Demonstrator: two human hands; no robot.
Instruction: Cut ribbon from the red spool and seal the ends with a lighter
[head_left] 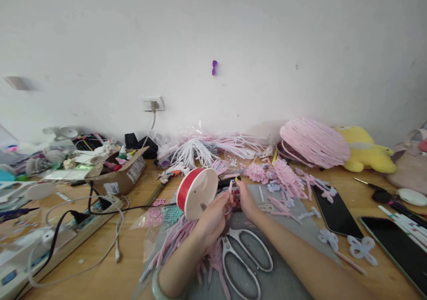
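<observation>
My left hand (211, 218) and my right hand (247, 200) meet at the middle of the table, fingers pinched together on a small pink pipe-cleaner piece (231, 186). The left hand is right beside a red ribbon spool (195, 192) with a white flange. Large white-handled scissors (245, 258) lie open on a grey mat (283, 278) just below my hands. Pink pipe-cleaner strips (173, 242) are scattered under my left forearm, which wears a pale green bangle (158, 286).
Two dark phones or tablets (335, 211) lie at the right, with white pipe-cleaner flowers (363, 249). A yellow plush toy (365, 151) and pink coil (313, 142) sit at the back right. A cardboard box (116, 173), a power strip (60, 240) and cables fill the left.
</observation>
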